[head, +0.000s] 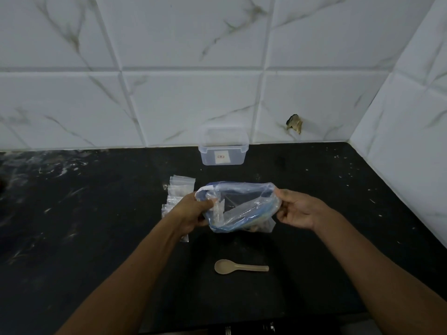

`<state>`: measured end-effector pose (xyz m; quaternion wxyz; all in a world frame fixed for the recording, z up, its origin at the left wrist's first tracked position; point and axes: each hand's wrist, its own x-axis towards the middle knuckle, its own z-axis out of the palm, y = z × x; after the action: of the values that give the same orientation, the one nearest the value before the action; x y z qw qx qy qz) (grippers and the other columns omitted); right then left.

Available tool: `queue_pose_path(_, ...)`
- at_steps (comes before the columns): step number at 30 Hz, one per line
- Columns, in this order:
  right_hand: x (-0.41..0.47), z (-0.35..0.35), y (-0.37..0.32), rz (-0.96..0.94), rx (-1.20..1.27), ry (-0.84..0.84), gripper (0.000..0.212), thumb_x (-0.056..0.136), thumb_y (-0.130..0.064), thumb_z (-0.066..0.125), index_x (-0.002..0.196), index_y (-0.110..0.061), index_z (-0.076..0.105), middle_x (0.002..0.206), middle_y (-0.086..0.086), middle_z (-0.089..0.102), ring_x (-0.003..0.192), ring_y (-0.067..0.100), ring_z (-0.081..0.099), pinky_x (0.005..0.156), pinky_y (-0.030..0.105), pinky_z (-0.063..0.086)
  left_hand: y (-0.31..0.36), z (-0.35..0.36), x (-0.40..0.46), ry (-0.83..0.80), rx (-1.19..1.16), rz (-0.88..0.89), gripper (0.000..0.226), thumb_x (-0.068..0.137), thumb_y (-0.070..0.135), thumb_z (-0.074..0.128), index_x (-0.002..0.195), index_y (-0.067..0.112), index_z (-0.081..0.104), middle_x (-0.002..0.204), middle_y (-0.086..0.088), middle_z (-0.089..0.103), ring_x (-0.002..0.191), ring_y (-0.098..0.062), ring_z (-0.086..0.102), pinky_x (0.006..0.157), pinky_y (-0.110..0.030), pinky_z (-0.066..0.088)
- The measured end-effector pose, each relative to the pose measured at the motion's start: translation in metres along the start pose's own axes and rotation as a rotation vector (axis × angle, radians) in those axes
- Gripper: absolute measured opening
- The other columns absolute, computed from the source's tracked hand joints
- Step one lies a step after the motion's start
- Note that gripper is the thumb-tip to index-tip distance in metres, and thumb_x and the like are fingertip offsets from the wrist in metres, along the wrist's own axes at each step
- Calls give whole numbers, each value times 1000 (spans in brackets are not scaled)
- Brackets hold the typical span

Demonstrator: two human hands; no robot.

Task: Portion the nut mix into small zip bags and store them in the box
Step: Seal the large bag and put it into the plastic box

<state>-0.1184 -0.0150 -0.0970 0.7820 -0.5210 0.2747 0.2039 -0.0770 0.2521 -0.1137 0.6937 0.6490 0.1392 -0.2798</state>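
Marble tiles back a dark surface (96, 213). Left hand (191, 211) and right hand (297, 210) each pinch a rim of the big bag (242, 206), spreading its mouth, probably for scooping. Spoon (239, 266) waits nearer; small zip bags (180, 189) lie left, box (223, 147) stands open behind.

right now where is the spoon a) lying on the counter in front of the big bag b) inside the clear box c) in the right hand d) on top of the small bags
a: the spoon lies bare on the black counter, nearer the person than the big bag that both hands hold.
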Motion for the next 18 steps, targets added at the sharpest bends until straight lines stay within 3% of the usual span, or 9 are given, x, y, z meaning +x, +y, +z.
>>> queue_pose_path(3,4,1,0,-90,-293,139,8,89,-6,64,88,-12,58,88,11,65,62,12,52,46,18,39,1,3,2,169,240,86,16,94,3,57,108,11,56,103,-14,65,87,-27,69,61,-35,60)
queue_pose_path(6,10,3,7,-328,-869,491,8,86,-9,66,83,-7,59,78,12,64,57,14,53,51,27,44,-2,6,4,408,441,181,8,95,7,57,96,13,51,94,-13,65,68,-21,69,46,-25,53)
queue_pose_path(8,11,9,9,-482,-1056,627,16,87,-15,67,74,-12,57,70,6,62,59,14,57,56,30,50,-4,10,6,452,453,216,9,94,8,57,94,13,50,93,-13,64,68,-21,69,47,-25,52)
queue_pose_path(10,9,12,8,-504,-994,617,18,87,-17,66,73,-13,57,74,7,65,66,19,66,64,37,59,-2,11,4,393,384,161,11,93,8,58,101,11,52,99,-13,62,79,-24,68,52,-28,54)
queue_pose_path(13,0,7,-3,-318,-602,349,10,90,-17,66,90,-9,60,94,11,71,87,24,71,74,40,60,7,5,0,144,42,-29,24,93,11,61,115,8,53,112,-17,60,96,-29,65,62,-36,58)
queue_pose_path(15,-7,2,-10,-192,-398,153,15,90,-12,66,102,-8,59,104,13,71,96,26,70,79,39,57,11,0,-4,16,-148,-99,25,93,11,60,117,8,55,111,-17,64,97,-30,66,67,-41,58)
queue_pose_path(18,-9,-5,-13,-175,-345,85,17,89,-5,65,104,-7,58,107,14,70,94,24,70,74,35,56,12,-7,-6,-63,-181,-86,13,96,9,56,108,5,58,103,-18,70,93,-30,70,74,-42,62)
